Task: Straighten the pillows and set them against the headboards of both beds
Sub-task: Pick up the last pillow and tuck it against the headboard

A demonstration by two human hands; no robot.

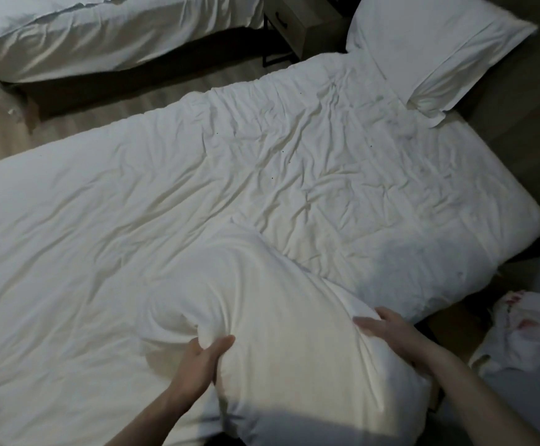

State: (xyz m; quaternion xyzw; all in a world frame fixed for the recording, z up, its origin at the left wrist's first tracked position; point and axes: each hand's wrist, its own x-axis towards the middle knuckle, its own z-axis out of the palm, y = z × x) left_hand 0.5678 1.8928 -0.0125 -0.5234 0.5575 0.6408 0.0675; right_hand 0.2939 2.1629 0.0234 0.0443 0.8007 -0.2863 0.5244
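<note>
A white pillow (275, 320) rests over the near edge of the bed (133, 201) in front of me, bulging upward. My left hand (202, 362) pinches its left side, fingers dug into the fabric. On its right edge lies my right hand (387, 333), gripping the corner. A second white pillow (432, 49) leans tilted at the far right end of the bed, against the brown headboard (519, 101). The duvet is wrinkled all over.
A second bed (101, 37) with white sheets stands at the upper left, across a strip of wooden floor (1, 127). A nightstand (297, 24) sits between the beds. Crumpled white and pink cloth (526, 333) lies at the right on a grey surface.
</note>
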